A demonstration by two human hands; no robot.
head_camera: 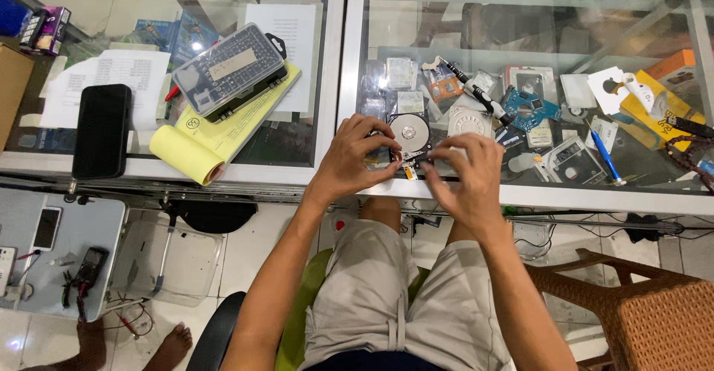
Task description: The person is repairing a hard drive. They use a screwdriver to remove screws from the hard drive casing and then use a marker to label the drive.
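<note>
Opened hard drive sits on the glass counter near its front edge — your left hand grips its side, your right hand pinches at its lower corner (part hidden). Mid-disassembly, likely; next calls for steady fingertip work.

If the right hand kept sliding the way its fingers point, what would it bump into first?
The right hand points up and left across the glass counter, so it would probably first meet the opened hard drive that its fingertips and the left hand already touch.
</note>
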